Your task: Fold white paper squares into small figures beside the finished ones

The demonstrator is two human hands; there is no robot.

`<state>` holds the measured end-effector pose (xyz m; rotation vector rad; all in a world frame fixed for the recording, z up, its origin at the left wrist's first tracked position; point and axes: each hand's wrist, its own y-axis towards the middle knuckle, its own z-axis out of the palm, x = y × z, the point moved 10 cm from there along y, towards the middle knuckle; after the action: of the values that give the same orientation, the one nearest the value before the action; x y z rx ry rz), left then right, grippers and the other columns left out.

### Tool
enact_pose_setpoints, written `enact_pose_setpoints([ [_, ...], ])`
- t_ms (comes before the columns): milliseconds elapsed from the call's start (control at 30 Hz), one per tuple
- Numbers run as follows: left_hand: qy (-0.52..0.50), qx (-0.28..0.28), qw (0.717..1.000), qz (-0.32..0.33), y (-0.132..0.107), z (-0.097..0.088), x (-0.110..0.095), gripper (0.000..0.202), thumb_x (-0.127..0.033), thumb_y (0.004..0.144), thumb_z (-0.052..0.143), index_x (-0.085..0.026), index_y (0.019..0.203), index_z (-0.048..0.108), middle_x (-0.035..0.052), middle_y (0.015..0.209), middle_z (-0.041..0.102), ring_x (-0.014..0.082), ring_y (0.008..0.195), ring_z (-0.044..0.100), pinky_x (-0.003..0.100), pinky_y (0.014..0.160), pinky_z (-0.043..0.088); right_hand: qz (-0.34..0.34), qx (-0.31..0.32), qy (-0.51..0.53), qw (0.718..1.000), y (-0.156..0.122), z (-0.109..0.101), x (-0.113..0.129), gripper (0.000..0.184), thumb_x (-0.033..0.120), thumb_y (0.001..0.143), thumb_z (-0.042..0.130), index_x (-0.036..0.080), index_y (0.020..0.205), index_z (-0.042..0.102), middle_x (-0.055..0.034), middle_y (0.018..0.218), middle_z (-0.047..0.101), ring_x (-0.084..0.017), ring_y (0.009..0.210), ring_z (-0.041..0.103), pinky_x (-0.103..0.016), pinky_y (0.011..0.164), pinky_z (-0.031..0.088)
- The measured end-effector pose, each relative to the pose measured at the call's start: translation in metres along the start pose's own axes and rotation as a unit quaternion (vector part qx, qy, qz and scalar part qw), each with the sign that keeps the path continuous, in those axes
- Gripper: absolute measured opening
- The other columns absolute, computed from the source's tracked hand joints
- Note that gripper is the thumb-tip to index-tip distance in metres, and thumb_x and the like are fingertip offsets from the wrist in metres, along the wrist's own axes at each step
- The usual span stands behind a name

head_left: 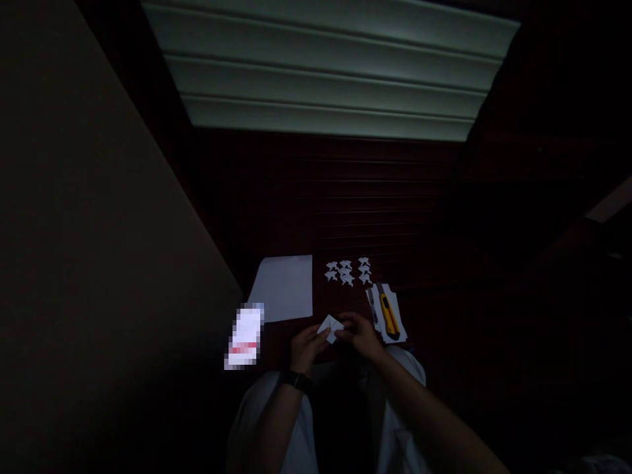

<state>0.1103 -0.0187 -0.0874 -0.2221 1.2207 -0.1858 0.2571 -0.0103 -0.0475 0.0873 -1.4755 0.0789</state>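
Between my two hands is a small folded piece of white paper [330, 324], diamond-shaped with crease lines meeting at its middle. My left hand [306, 345], with a dark watch on the wrist, pinches its left side. On the right side, the fingers and thumb of my right hand [362, 334] grip the same paper. Just beyond lie several small folded paper figures [347, 280] in loose columns on the dark surface. To the right, a yellow utility knife [390, 316] rests on a stack of white paper pieces [401, 327].
A large white sheet of paper [284, 289] lies to the left, beside a bright, pixelated object [245, 336]. My knees [407, 365] are under the work. A pale wall [123, 197] rises at left; a slatted panel [336, 72] stands ahead. The room is dim.
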Motion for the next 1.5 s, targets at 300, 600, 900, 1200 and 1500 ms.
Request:
enact_pose_setpoints([
  [300,0.004,0.038,0.999,-0.026,0.000,0.005,-0.004,0.036,-0.033,0.063,0.072,-0.011,0.090,0.064,0.0139,0.090,0.068,0.0238,0.078,0.065,0.038,0.071,0.052,0.025,-0.036,0.026,0.999,0.000,-0.008,-0.010,0.037,0.031,0.063,0.068,0.016,0.095,0.058,0.0002,0.065,0.062,-0.016,0.057,0.059,-0.026,0.054,0.046],
  [600,0.006,-0.020,1.000,-0.010,-0.007,-0.002,0.011,0.044,-0.036,0.064,0.071,-0.019,0.104,0.061,0.0132,0.109,0.061,0.0211,0.084,0.064,0.028,0.065,0.050,-0.021,-0.114,-0.043,0.992,-0.001,-0.019,-0.006,0.027,0.029,0.066,0.065,0.016,0.089,0.059,-0.0033,0.072,0.065,-0.017,0.065,0.061,-0.027,0.059,0.047],
  [900,0.036,-0.058,0.996,0.055,-0.013,-0.003,-0.004,0.059,-0.047,0.067,0.064,-0.025,0.119,0.050,0.0072,0.088,0.064,0.0138,0.063,0.064,0.024,0.053,0.051,-0.113,-0.097,-0.199,0.969,-0.018,-0.004,0.025,0.022,0.015,0.074,0.053,0.022,0.089,0.066,-0.0060,0.091,0.065,-0.021,0.088,0.056,-0.035,0.083,0.040],
  [1200,-0.013,-0.054,0.998,0.042,-0.007,-0.007,0.006,0.037,-0.040,0.061,0.070,-0.012,0.086,0.066,0.0091,0.089,0.066,0.0188,0.076,0.063,0.032,0.067,0.054,-0.169,-0.029,-0.262,0.950,-0.032,0.023,0.049,0.042,0.001,0.065,0.054,0.027,0.096,0.066,-0.0030,0.099,0.063,-0.021,0.096,0.053,-0.036,0.089,0.037],
  [1500,-0.030,-0.050,0.998,0.010,-0.002,-0.010,0.014,0.040,-0.039,0.064,0.070,-0.009,0.091,0.066,0.0120,0.080,0.069,0.0169,0.065,0.064,0.027,0.057,0.052,-0.021,-0.009,-0.085,0.996,-0.012,0.008,0.004,0.027,0.019,0.062,0.065,0.022,0.089,0.070,-0.0028,0.087,0.063,-0.016,0.073,0.057,-0.028,0.068,0.044],
])
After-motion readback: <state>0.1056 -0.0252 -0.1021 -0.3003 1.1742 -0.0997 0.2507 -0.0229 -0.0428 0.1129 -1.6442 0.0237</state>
